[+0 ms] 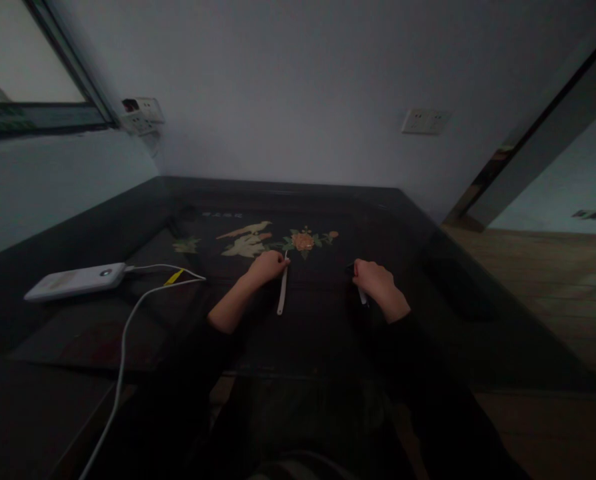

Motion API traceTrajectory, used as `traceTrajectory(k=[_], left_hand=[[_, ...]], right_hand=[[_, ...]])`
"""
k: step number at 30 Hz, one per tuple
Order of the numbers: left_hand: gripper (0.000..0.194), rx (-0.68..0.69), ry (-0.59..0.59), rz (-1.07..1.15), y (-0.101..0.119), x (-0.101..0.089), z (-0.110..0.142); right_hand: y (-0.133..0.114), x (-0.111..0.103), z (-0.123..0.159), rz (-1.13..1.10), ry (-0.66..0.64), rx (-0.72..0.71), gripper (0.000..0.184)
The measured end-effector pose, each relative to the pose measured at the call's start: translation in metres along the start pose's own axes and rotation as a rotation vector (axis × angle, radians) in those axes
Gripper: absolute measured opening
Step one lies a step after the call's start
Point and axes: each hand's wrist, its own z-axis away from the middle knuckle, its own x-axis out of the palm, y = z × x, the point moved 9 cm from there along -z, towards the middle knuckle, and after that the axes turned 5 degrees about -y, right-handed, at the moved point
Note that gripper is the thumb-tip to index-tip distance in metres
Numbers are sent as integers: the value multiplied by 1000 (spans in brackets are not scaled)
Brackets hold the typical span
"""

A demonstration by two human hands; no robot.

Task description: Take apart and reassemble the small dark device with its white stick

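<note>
Strip (pixel 282 293), white and skinny with what looks like a hole in its near end, is pinched up by its far end in the left hand (pixel 267 267), about midway between the left and right edges of the table (pixel 508 347), its loose end pointing at the near edge. Can't tell if that end touches the top or floats just over it, it's pretty dark. Right hand (pixel 378 280) is closed around a small item (pixel 362 296), dark at one end and pale at the other, over toward the right edge; most of it's covered, so no clue what it is. I'd call this the holding stage: one thing per hand, the two well apart. Whatever comes after, I reckon it calls for a firm pinch on the strip, since it's only gripped near one end and the free length could swing. Power bank (pixel 75 281) sits toward the left edge, with a cable (pixel 123 340) that loops across and drops past the near edge, so I'd keep the left sleeve off it. Printed flower (pixel 303 241) is just beyond the strip.
</note>
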Motion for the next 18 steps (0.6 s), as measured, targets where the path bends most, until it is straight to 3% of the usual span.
traceTrajectory(k=[9,18], left_hand=[[39,-61,-11,-72,6,4,9],[40,-75,-12,-112,13,6,14]], right_hand=[[-14,0,1,-72,32,-67,18],[-81,20,17,-196,79,-311,7]])
